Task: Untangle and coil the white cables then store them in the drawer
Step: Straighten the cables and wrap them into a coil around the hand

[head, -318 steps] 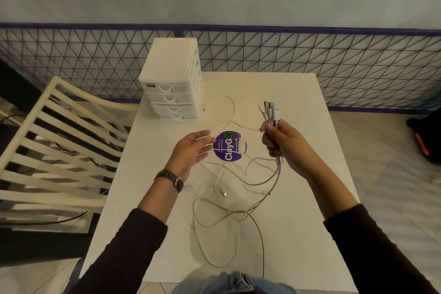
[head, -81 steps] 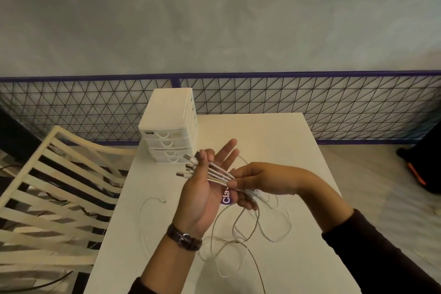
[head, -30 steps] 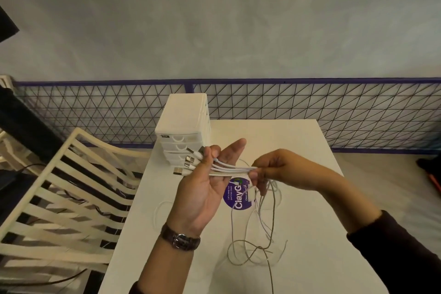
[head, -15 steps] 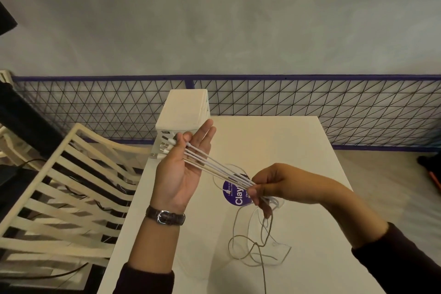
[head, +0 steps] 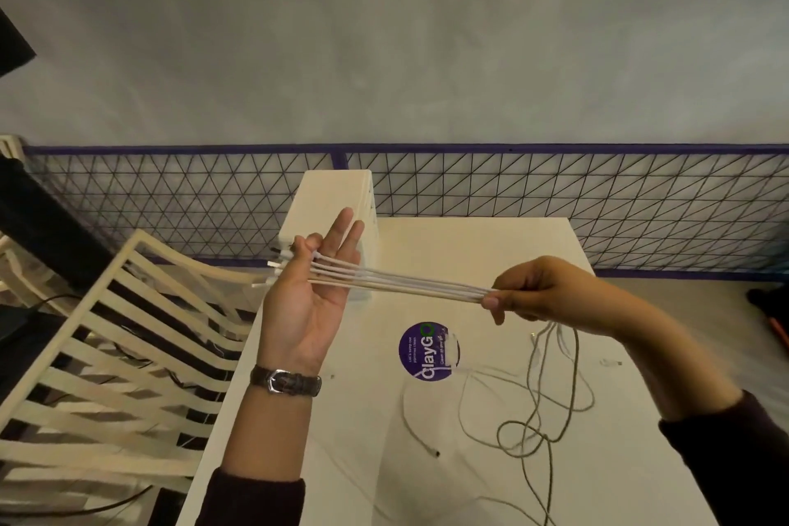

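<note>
- White rectangular table (head: 491,252): carries all the items below; a slatted cream wooden chair (head: 106,354) stands at its left edge.
- Small white plastic drawer unit (head: 333,201): at the far left of the table, partly hidden behind the raised left hand; whether its drawers are open or closed cannot be told.
- White cables (head: 401,285): several strands stretched taut side by side between the two hands, above the table; the remainder hangs below the right hand and lies in loose tangled loops on the table.
- Left hand (head: 307,303): palm up, fingers extended, thumb pressing the plug ends against the fingers.
- Right hand (head: 542,295): fingers closed, pinching the bundled strands.
- Round purple sticker (head: 422,350): flat on the table, below the strands.
</note>
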